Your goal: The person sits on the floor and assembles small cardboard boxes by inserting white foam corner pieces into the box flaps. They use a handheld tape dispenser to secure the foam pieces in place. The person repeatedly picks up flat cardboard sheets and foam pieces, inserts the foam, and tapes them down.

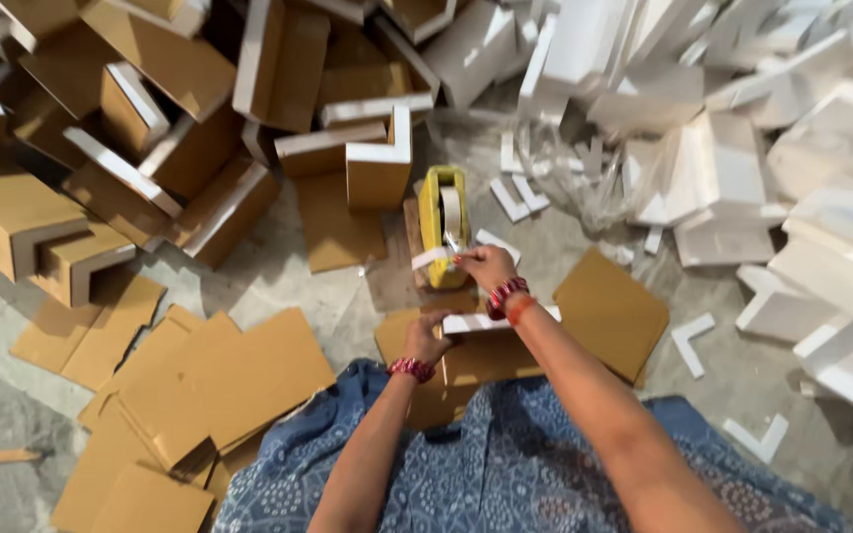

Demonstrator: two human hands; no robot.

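Observation:
My right hand pinches a strip of tape that runs from the roll in a yellow tape dispenser on the floor in front of me. My left hand rests on a cardboard-wrapped corner piece with a white foam edge, holding it down just below the dispenser. Both wrists carry red bangles. A flat brown cardboard sheet lies under and to the right of the piece.
Finished cardboard-covered foam corners are piled at the upper left. Bare white foam corners are heaped at the upper right. Flat cardboard sheets are stacked at lower left. Small foam scraps litter the concrete floor.

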